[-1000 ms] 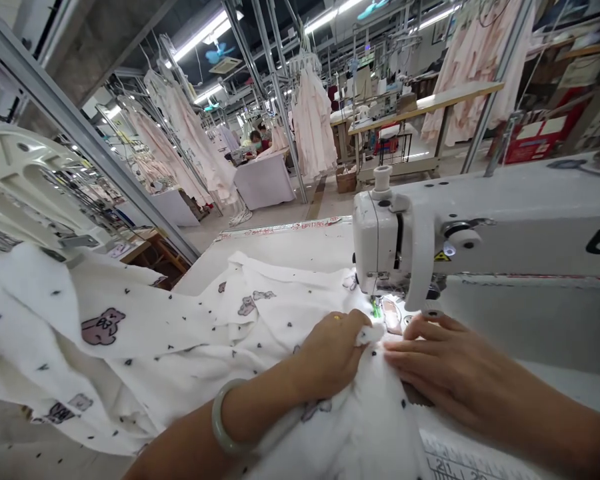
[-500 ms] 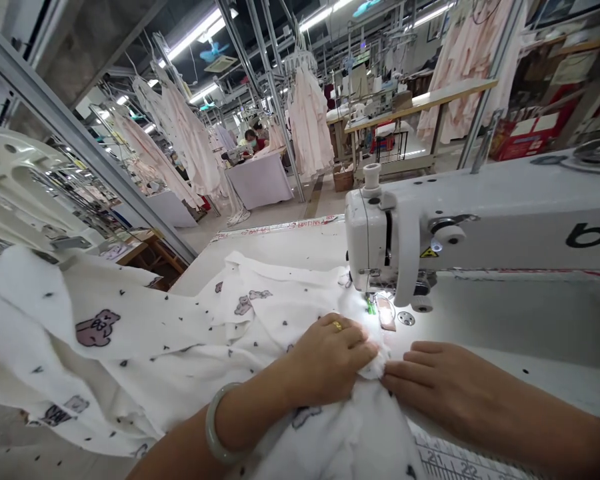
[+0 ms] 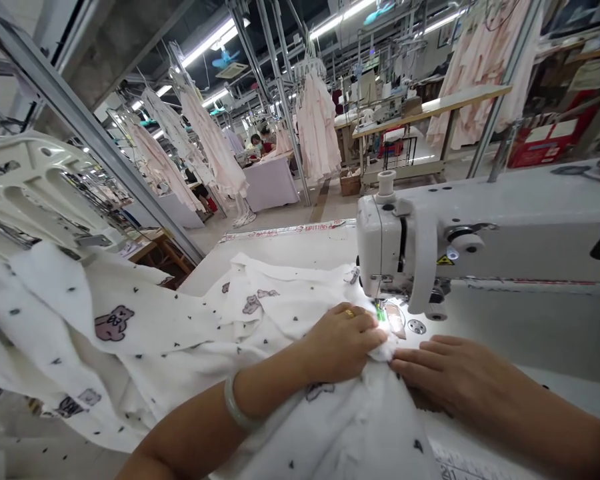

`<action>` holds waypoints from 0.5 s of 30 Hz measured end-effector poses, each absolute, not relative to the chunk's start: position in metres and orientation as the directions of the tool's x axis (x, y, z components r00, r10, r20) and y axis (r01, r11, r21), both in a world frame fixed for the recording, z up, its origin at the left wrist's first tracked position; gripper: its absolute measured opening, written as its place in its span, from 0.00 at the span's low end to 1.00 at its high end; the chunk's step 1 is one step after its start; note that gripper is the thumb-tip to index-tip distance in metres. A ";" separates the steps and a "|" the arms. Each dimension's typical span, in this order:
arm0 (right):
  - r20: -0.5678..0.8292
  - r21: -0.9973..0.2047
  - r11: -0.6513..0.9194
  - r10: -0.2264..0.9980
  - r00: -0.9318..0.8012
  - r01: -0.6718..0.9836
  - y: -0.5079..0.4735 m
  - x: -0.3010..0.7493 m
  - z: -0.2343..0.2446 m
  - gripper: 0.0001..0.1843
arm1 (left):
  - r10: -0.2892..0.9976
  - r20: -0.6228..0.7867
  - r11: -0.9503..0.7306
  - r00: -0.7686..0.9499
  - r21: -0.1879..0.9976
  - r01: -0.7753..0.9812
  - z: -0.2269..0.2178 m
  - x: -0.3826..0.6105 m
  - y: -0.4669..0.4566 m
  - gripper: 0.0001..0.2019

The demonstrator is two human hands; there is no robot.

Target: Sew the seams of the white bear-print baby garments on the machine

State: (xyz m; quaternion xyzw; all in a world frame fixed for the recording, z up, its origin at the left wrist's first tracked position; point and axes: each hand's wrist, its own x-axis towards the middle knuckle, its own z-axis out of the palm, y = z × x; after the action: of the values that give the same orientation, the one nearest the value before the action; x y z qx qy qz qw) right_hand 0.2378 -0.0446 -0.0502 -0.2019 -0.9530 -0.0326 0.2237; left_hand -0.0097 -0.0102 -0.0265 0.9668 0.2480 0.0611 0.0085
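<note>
White fleecy fabric [image 3: 180,360] with bear prints and small dark marks spreads over the sewing machine bed. Its gathered edge reaches the lit presser foot [image 3: 380,311], which has green parts. My left hand [image 3: 347,340], with a ring and a bangle, presses on the fabric just in front of the foot, fingers bent and closed on a fold. From the right, my right hand [image 3: 455,373] meets the same fold at its edge. Its front fingertips grip the cloth there, the other fingers lie straighter, and its thumb is hidden. The white sewing machine [image 3: 430,240] stands over the work.
A printed ruler strip [image 3: 455,467] runs along the near table edge. At left stands a cream plastic frame [image 3: 35,180] beside a metal post [image 3: 105,147]. Pale pink garments [image 3: 317,127] hang beyond, and a person [image 3: 260,147] sits at a far table.
The whole view has shifted, so machine, fabric and hands appear slightly further right. Both hands stay at the same fold by the presser foot.
</note>
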 end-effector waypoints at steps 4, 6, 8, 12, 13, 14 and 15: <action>0.464 -0.027 0.914 0.371 -0.805 0.406 -0.045 0.239 -0.057 0.22 | 0.453 0.136 -0.887 0.881 0.167 0.430 -0.025 -0.014 -0.011 0.19; 0.473 -0.029 0.908 0.380 -0.795 0.417 -0.045 0.238 -0.059 0.21 | 0.498 0.155 -0.845 0.853 0.307 0.438 -0.024 -0.015 -0.010 0.19; 0.470 -0.023 0.912 0.371 -0.801 0.409 -0.045 0.238 -0.058 0.22 | 0.585 0.174 -0.758 0.792 0.466 0.457 -0.023 -0.015 -0.009 0.17; 0.442 -0.075 0.914 0.388 -0.809 0.398 -0.046 0.235 -0.048 0.25 | 0.715 0.136 -0.592 0.685 0.639 0.491 -0.019 -0.010 -0.009 0.11; 0.432 -0.105 0.910 0.405 -0.806 0.400 -0.047 0.235 -0.046 0.24 | 0.717 0.129 -0.589 0.685 0.637 0.497 -0.018 -0.009 -0.009 0.10; 0.422 -0.138 0.907 0.418 -0.805 0.398 -0.047 0.236 -0.043 0.22 | 0.706 0.131 -0.606 0.696 0.619 0.500 -0.018 -0.008 -0.010 0.10; 0.412 -0.169 0.904 0.427 -0.805 0.393 -0.048 0.237 -0.041 0.19 | 0.687 0.139 -0.636 0.713 0.589 0.498 -0.017 -0.008 -0.012 0.10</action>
State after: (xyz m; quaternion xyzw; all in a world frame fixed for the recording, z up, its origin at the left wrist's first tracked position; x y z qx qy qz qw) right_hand 0.2367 -0.0477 -0.0412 -0.2158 -0.9492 0.0379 0.2259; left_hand -0.0080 -0.0119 -0.0173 0.8868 0.3342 0.1780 0.2649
